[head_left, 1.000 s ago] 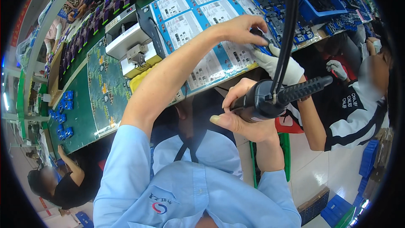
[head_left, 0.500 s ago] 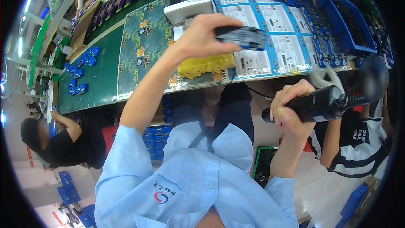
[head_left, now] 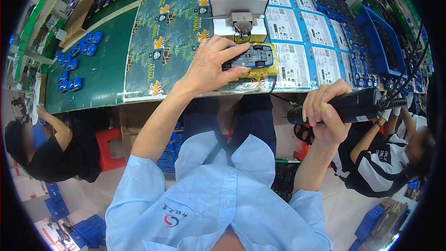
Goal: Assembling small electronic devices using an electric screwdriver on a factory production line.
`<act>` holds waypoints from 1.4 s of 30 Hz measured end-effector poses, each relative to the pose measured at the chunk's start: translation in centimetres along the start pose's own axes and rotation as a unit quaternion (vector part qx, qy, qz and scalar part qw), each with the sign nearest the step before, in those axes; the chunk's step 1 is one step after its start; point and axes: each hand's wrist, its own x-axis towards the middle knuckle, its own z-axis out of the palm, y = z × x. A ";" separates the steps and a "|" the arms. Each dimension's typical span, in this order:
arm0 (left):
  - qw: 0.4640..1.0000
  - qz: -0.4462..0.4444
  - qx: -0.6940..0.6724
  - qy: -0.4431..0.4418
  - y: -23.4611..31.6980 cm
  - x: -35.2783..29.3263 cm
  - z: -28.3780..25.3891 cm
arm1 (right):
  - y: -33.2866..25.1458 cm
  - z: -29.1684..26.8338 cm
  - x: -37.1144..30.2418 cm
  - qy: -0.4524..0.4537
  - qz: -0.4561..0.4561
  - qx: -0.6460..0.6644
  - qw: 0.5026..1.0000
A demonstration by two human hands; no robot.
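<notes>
In my left hand (head_left: 209,65) is a toy car (head_left: 258,57), its grey underside turned up, with thumb and fingers along its two long sides. It rests on or just over a yellow wrapped pad (head_left: 268,71) at the table's near edge. A metal-and-white box machine (head_left: 239,4), perhaps a screw feeder, stands just behind the car. My right hand (head_left: 327,111) is wrapped round a black electric screwdriver (head_left: 360,106), held sideways in front of the table with its cable end to the right. The narrow tip points left, away from the car.
Blue toy cars (head_left: 76,62) sit on the green tabletop at left. Car parts (head_left: 360,60) line printed sheets (head_left: 290,62) at right, beside a blue bin (head_left: 378,42). Cables (head_left: 411,62) hang there. A co-worker sits either side: a black sleeve (head_left: 55,155), a striped shirt (head_left: 376,167).
My left hand has brought the car down onto or near the yellow pad, beside the box machine. My right hand still grips the screwdriver, now more level. The whole view has shifted.
</notes>
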 end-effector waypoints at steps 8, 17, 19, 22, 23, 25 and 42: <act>0.989 0.053 0.120 0.073 0.5 -0.8 1.4 | 0.7 0.4 1.7 -0.018 -0.004 -0.005 1.000; 0.955 0.026 0.295 0.017 3.5 -3.2 5.6 | 2.0 3.3 9.7 -0.080 -0.171 0.001 0.982; 0.954 0.030 0.299 0.022 3.3 -3.1 6.1 | 3.6 4.2 11.5 -0.052 -0.186 0.013 0.981; 0.955 0.018 0.295 0.028 3.4 -3.1 6.1 | 6.0 6.1 13.1 -0.031 -0.186 -0.084 0.979; 0.950 0.019 0.310 0.039 3.4 -3.1 6.2 | 6.6 6.7 13.6 -0.027 -0.181 -0.092 0.979; 0.944 0.020 0.324 0.058 3.2 -3.1 6.4 | 7.6 7.2 14.0 -0.024 -0.175 -0.123 0.977; 0.949 0.027 0.305 0.075 3.2 -3.1 6.4 | 7.0 8.5 15.8 -0.059 -0.135 -0.206 0.967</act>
